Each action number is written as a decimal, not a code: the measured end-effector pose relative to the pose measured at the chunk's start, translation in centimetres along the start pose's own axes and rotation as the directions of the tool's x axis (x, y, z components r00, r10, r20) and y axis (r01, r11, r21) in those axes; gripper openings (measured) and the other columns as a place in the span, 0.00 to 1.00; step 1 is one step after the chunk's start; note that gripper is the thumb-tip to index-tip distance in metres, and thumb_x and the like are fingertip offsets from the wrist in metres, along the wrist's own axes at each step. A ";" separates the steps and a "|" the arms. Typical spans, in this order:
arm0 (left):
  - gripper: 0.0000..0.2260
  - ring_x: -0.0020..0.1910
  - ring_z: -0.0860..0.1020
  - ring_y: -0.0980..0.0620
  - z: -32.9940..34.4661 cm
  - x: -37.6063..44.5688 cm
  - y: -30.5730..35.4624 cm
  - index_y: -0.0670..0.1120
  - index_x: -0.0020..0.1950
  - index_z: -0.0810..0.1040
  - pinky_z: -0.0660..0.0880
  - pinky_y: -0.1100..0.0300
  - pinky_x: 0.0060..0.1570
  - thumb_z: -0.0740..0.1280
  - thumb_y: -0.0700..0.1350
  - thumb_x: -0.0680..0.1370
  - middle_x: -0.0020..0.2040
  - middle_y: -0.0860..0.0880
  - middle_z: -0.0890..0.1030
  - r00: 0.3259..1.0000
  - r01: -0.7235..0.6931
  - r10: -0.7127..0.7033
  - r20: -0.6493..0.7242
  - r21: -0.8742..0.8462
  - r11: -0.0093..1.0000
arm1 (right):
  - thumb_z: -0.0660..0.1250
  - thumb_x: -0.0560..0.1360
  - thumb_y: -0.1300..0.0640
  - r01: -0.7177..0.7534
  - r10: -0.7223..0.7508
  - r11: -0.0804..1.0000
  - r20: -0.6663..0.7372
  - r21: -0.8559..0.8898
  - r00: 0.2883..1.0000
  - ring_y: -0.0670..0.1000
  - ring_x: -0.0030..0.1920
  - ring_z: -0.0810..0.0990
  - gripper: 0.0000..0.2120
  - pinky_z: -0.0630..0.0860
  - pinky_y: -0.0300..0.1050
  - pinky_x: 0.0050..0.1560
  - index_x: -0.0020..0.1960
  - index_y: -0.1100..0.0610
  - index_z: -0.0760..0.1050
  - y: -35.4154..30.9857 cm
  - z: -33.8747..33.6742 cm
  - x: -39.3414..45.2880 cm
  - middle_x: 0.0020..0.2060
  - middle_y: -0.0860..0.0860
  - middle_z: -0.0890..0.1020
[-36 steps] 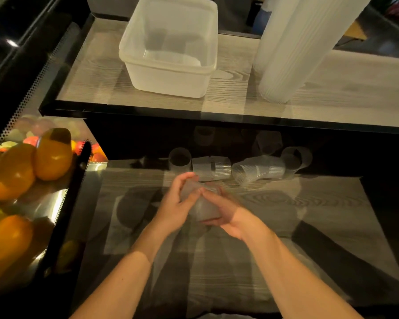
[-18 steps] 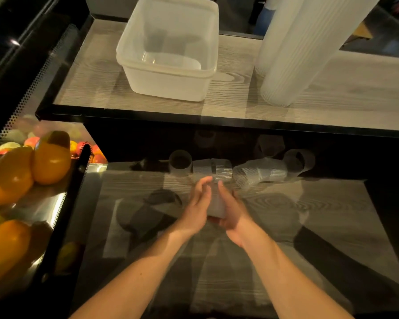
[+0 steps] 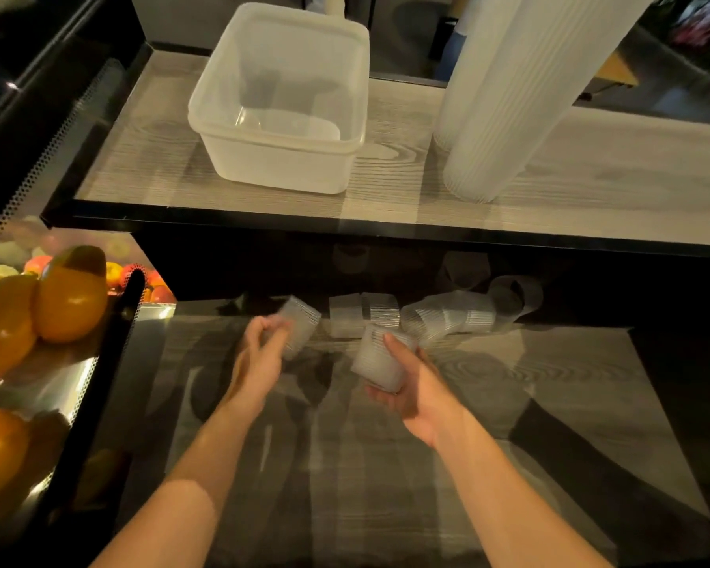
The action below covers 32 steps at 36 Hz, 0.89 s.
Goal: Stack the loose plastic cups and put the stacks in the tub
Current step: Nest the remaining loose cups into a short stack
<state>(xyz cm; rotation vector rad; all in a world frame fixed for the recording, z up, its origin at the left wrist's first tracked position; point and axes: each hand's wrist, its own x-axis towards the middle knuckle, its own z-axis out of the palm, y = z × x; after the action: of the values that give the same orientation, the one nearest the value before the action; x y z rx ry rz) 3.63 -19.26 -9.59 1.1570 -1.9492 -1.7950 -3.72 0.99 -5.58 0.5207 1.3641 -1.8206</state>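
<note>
A ribbed translucent plastic cup [image 3: 380, 358] is gripped in the right hand [image 3: 417, 393]; a blurred second cup [image 3: 300, 327] is pinched by the left hand [image 3: 259, 362]. The empty translucent square tub [image 3: 279, 157] is set on the upper shelf [image 3: 591, 198].

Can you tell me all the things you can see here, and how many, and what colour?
tub: one, clear white, upper shelf, left
tall cup stacks: two, white, upper shelf, right of tub
loose cups: several, exact count unclear, clear, lying at back of lower shelf
orange fruits: at least three, tray at left
held cup: one, clear, blurred, in left hand
held cups: small stack, clear, in right hand
left hand: one
right hand: one
</note>
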 end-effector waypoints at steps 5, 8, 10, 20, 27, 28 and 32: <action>0.31 0.61 0.76 0.59 1.8 -5.6 1.1 0.58 0.74 0.61 0.76 0.60 0.59 0.69 0.38 0.77 0.63 0.56 0.75 0.889 0.110 0.032 0.457 -0.280 0.954 | 0.82 0.67 0.44 0.001 0.004 0.999 0.130 -0.039 0.992 0.59 0.62 0.83 0.42 0.82 0.57 0.59 0.75 0.54 0.69 -0.1 0.3 0.6 0.66 0.60 0.81; 0.35 0.62 0.74 0.63 3.0 -5.9 0.8 0.58 0.76 0.54 0.74 0.65 0.60 0.70 0.40 0.77 0.67 0.54 0.72 0.835 0.022 0.047 0.548 -0.119 0.993 | 0.82 0.66 0.41 0.030 -0.018 0.997 0.143 -0.078 0.990 0.60 0.63 0.83 0.49 0.82 0.55 0.57 0.79 0.54 0.64 -0.3 0.3 0.9 0.67 0.60 0.81; 0.32 0.64 0.72 0.63 3.6 -5.7 1.1 0.56 0.75 0.54 0.72 0.70 0.58 0.70 0.43 0.78 0.68 0.54 0.71 0.835 -0.076 0.074 0.546 -0.019 0.997 | 0.81 0.67 0.41 0.047 -0.033 0.991 0.113 -0.123 0.993 0.59 0.61 0.85 0.49 0.82 0.57 0.58 0.80 0.53 0.62 -0.7 -0.2 0.9 0.65 0.59 0.82; 0.37 0.79 0.51 0.48 5.7 -4.0 2.6 0.59 0.80 0.44 0.55 0.46 0.76 0.64 0.59 0.78 0.79 0.55 0.55 0.716 -0.427 -0.059 0.696 0.504 0.751 | 0.74 0.64 0.38 0.073 -0.054 0.920 0.062 -0.385 0.997 0.56 0.60 0.83 0.37 0.83 0.56 0.57 0.71 0.40 0.68 -2.5 -2.3 -0.2 0.63 0.54 0.82; 0.28 0.62 0.68 0.43 6.4 0.8 2.5 0.49 0.72 0.68 0.69 0.48 0.62 0.62 0.62 0.76 0.65 0.43 0.71 0.846 -0.499 0.453 0.282 0.718 0.486 | 0.80 0.59 0.44 0.081 -0.102 0.976 -0.098 -0.201 0.990 0.57 0.56 0.85 0.41 0.84 0.52 0.41 0.70 0.49 0.72 -1.1 -3.1 0.6 0.58 0.55 0.85; 0.31 0.63 0.68 0.42 6.8 1.2 2.5 0.49 0.74 0.65 0.68 0.48 0.63 0.66 0.61 0.75 0.67 0.43 0.71 0.861 -0.475 0.385 0.333 0.798 0.371 | 0.79 0.61 0.45 0.081 -0.100 0.981 -0.104 -0.178 0.989 0.58 0.56 0.85 0.39 0.84 0.52 0.42 0.70 0.49 0.72 -1.0 -3.2 0.6 0.58 0.55 0.84; 0.30 0.63 0.69 0.43 6.8 3.0 2.0 0.53 0.75 0.64 0.65 0.51 0.64 0.67 0.60 0.76 0.66 0.46 0.74 0.880 -0.468 0.237 0.412 0.838 0.280 | 0.76 0.72 0.49 0.065 -0.077 0.993 -0.126 -0.094 0.989 0.58 0.57 0.83 0.24 0.83 0.56 0.48 0.65 0.49 0.74 -1.1 -3.3 0.6 0.59 0.56 0.82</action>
<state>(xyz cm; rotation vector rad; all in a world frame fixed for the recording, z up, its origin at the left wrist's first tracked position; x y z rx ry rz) -3.52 -16.50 -10.12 0.5604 -3.1751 -0.4207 -5.34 4.03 -6.48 0.5569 1.5628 -1.7986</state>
